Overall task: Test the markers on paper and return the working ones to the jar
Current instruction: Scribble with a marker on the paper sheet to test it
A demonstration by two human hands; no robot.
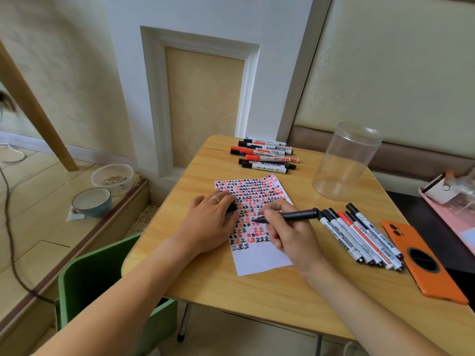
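The right hand [288, 229] grips a black marker [290, 216] in a writing hold, its fingers [270, 214] curled round the barrel near the tip, and the tip meets the paper [259, 260] among rows of red and black test marks, so this looks like a test stroke in progress. The left hand [208, 222] lies on the sheet's left edge, apparently to keep it from sliding under the stroke; something small and dark, probably the marker's cap, sits under its fingertips, though whether those fingers pinch it or merely rest on it cannot be told. The clear jar [344, 163] stands open and looks empty at the far right of the bench [257, 299], within the right hand's reach. Two groups of markers are kept apart, seemingly for sorting: one row [365, 237] just right of the writing hand, another pile [267, 155] beyond the top of the sheet. An orange phone [424, 265] lies near the bench's right edge.
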